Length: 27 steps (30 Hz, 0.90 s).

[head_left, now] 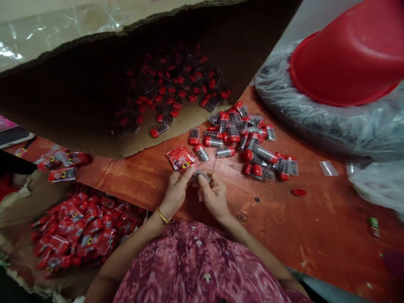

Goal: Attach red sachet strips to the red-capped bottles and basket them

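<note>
On the red wooden tabletop [132,181], I see the left hand [176,191] pinching a red foil sachet [180,159] and the right hand [214,197] closed on a small clear capsule [200,176], partly hidden; both look light and slippery, best taken by the edges.

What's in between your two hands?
In the head view, a small clear plastic piece sits between the left hand and the right hand, held by their fingers; it's too small to tell exactly what.
</note>
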### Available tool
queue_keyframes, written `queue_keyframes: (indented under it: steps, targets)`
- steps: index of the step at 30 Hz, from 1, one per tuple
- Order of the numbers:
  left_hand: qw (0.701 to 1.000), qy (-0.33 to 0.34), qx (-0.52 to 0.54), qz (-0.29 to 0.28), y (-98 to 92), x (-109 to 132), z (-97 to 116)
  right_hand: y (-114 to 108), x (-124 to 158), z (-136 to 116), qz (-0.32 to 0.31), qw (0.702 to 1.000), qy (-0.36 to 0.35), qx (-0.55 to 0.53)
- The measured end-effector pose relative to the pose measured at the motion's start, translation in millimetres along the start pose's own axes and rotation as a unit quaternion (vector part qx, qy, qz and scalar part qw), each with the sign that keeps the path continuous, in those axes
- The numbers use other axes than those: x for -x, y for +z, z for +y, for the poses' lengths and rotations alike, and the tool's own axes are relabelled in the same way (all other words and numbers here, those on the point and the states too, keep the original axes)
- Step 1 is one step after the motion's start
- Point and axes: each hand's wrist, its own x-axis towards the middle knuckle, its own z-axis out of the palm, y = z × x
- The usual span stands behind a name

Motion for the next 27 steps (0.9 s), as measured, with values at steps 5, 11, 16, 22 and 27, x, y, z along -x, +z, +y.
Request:
queue_keyframes:
  steps: [5, 11, 16, 22, 27]
  targets:
    - [0.998, -0.011, 0.047, 0.031, 3.3, -1.7, -6.8, -4.4, 1.6, 4.5, 0.003, 0.998, -0.028, 0.063]
    - [0.999, 0.002, 0.031, 0.016, 3.2, 1.1, -14.3, 1.7, -1.9, 3.2, 0.008, 1.000, 0.027, 0.007]
    - [0.999, 0.004, 0.035, 0.015, 1.1, -1.2, -0.7, -6.9, 3.2, 9.0, 0.001, 0.992, -0.072, 0.107]
    - [0.998, 0.010, 0.029, 0.061, -4.4, -7.4, -3.3, -8.6, 5.1, 8.4, -0.023, 0.989, -0.064, 0.129]
    - [0.998, 0.018, 0.046, 0.044, -7.1, -2.2, -10.6, 6.4, 3.2, 1.8, -0.059, 0.992, 0.084, -0.075]
